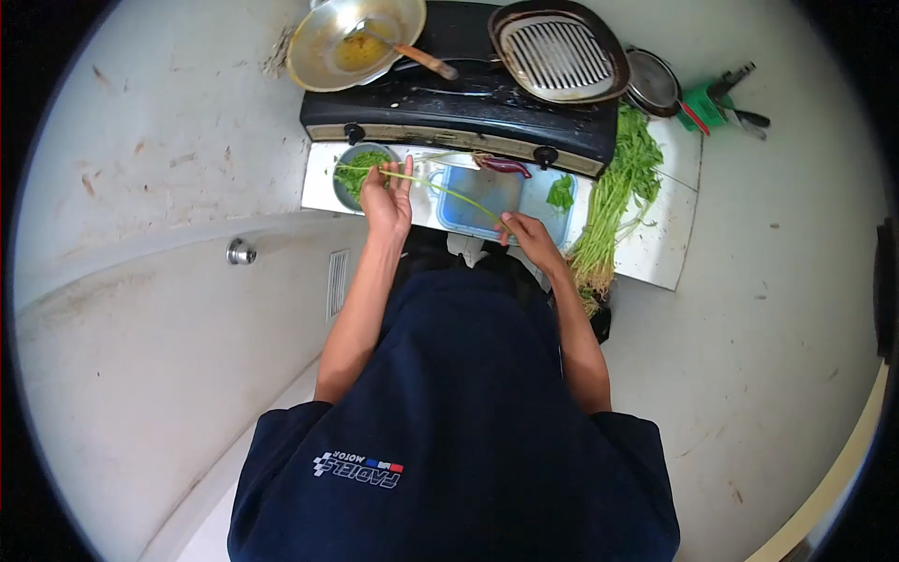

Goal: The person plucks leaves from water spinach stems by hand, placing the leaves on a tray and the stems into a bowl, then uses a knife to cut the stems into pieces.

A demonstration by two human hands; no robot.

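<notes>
A long, slender, pale-green plant stem (pixel 449 192) is stretched at a slant in front of a person in a navy shirt, above a translucent blue rectangular plastic tray (pixel 496 187). Its near end is pinched between the thumb and fingers of the right hand (pixel 531 236). Farther along, it is crossed by the partly spread fingers of the left hand (pixel 389 201); whether they are closed on it cannot be told. The stem's far tip is carried over a round grey bowl (pixel 344 198), in which green leafy pieces (pixel 356 174) are gathered. To the right, a thick bunch of rooted green stalks (pixel 607 211) is laid on the white-tiled counter (pixel 670 234). The stem can be judged very light and springy, likely crisp enough to be snapped or bruised if squeezed, perhaps slippery if wet; it is best held lightly by fingertips, near both ends.
</notes>
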